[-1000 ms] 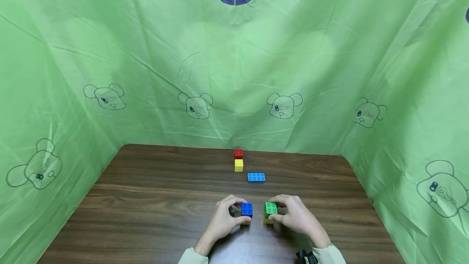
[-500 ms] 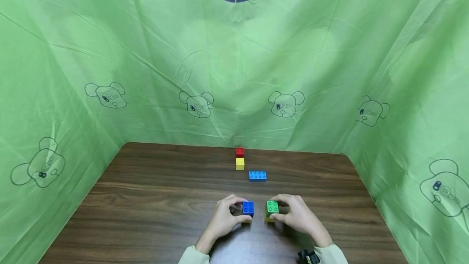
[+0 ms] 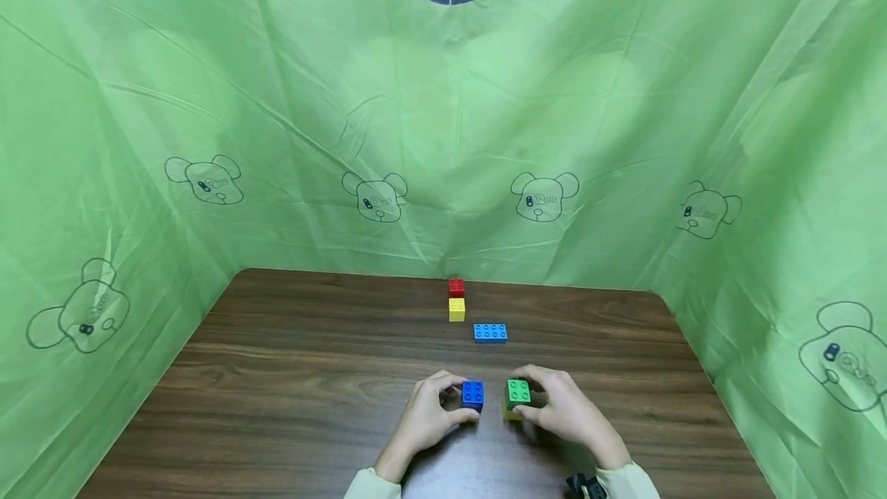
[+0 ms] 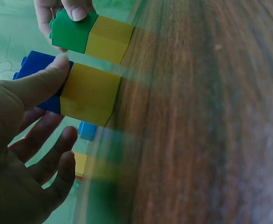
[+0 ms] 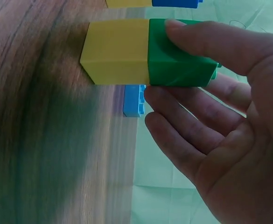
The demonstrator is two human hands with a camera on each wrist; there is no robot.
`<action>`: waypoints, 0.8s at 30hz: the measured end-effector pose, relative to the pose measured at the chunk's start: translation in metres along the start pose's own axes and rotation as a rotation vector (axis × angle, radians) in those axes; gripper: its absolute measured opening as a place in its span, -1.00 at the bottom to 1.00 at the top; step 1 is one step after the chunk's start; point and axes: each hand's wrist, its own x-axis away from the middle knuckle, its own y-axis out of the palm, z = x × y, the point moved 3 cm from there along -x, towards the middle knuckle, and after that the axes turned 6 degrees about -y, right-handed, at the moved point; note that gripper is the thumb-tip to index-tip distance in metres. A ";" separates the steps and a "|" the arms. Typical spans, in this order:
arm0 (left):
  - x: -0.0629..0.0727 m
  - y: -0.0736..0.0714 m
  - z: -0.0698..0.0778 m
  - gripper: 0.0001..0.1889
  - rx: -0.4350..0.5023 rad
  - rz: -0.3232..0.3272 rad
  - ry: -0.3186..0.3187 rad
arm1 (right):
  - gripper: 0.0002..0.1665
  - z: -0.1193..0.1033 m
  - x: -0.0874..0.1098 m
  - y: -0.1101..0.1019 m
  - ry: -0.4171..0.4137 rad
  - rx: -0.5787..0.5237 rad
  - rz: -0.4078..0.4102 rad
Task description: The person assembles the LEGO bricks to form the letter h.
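My left hand [image 3: 428,414] pinches a dark blue brick [image 3: 473,394] between thumb and fingers. That brick sits on a yellow block [image 4: 90,94], which stands on the table in the left wrist view. To its right, my right hand [image 3: 564,406] pinches a green brick [image 3: 517,393] the same way. Under the green brick is another yellow block [image 5: 116,51], also resting on the table. The two stacks stand upright side by side with a small gap between them. In the head view the yellow block below the blue brick is hidden.
Behind the hands lies a light blue brick [image 3: 490,333], longer than the others. Farther back are a yellow brick [image 3: 456,310] and a red brick [image 3: 456,288] in line. A green curtain [image 3: 443,122] surrounds the brown wooden table [image 3: 298,360] at the back and sides.
Both hands keep their pinch on the blue and green bricks. The whole head view has shifted slightly; otherwise the bricks look the same.
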 end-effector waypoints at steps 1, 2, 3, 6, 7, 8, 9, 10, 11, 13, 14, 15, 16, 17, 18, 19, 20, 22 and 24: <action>0.000 0.000 0.000 -0.53 -0.009 0.000 0.002 | -0.41 0.000 0.000 0.000 -0.001 0.005 -0.001; 0.000 0.000 0.000 -0.53 -0.019 0.000 0.004 | -0.35 -0.001 0.000 -0.001 -0.001 0.000 0.000; 0.000 0.000 0.000 -0.53 -0.026 0.001 0.006 | -0.29 -0.001 0.001 -0.003 0.000 -0.006 0.007; 0.000 0.000 0.000 -0.54 -0.031 0.001 0.007 | -0.15 -0.002 0.000 -0.012 0.022 -0.022 0.051; 0.000 0.001 0.000 -0.54 -0.030 0.000 0.006 | -0.12 -0.002 -0.002 -0.016 0.035 -0.027 0.074; 0.000 0.001 -0.001 -0.55 -0.029 -0.001 0.005 | -0.11 -0.002 -0.004 -0.022 0.043 -0.025 0.099; 0.000 0.001 -0.001 -0.55 -0.025 -0.002 0.005 | -0.12 -0.003 -0.007 -0.027 0.047 -0.012 0.125; 0.000 0.001 -0.002 -0.56 -0.024 -0.001 0.006 | -0.12 -0.004 -0.010 -0.033 0.048 -0.001 0.148; 0.000 0.001 -0.002 -0.56 -0.025 -0.002 0.004 | -0.13 -0.006 -0.015 -0.038 0.041 0.013 0.167; 0.000 0.002 -0.002 -0.56 -0.028 -0.005 0.005 | -0.15 -0.008 -0.026 -0.049 0.025 0.050 0.197; 0.000 0.002 -0.002 -0.56 -0.031 -0.008 0.002 | -0.16 -0.010 -0.032 -0.054 0.012 0.072 0.203; 0.000 0.003 -0.003 -0.56 -0.035 -0.010 0.001 | -0.17 -0.012 -0.038 -0.058 0.001 0.087 0.204; 0.000 0.003 -0.003 -0.55 -0.040 -0.011 0.003 | -0.18 -0.013 -0.045 -0.062 -0.007 0.099 0.202; 0.000 0.004 -0.003 -0.55 -0.045 -0.014 0.000 | -0.19 -0.014 -0.051 -0.064 -0.010 0.115 0.194; 0.000 0.004 -0.003 -0.54 -0.048 -0.017 -0.001 | -0.20 -0.015 -0.058 -0.066 -0.013 0.128 0.183; 0.001 0.004 -0.003 -0.54 -0.049 -0.018 -0.002 | -0.21 -0.015 -0.065 -0.067 -0.017 0.140 0.168; 0.001 0.004 -0.003 -0.54 -0.052 -0.017 -0.003 | -0.23 -0.015 -0.072 -0.067 -0.013 0.145 0.151; 0.002 0.004 -0.003 -0.53 -0.054 -0.017 -0.004 | -0.24 -0.011 -0.086 -0.066 -0.005 0.149 0.116; 0.002 0.004 -0.003 -0.53 -0.059 -0.016 -0.007 | -0.25 -0.002 -0.099 -0.062 0.000 0.144 0.075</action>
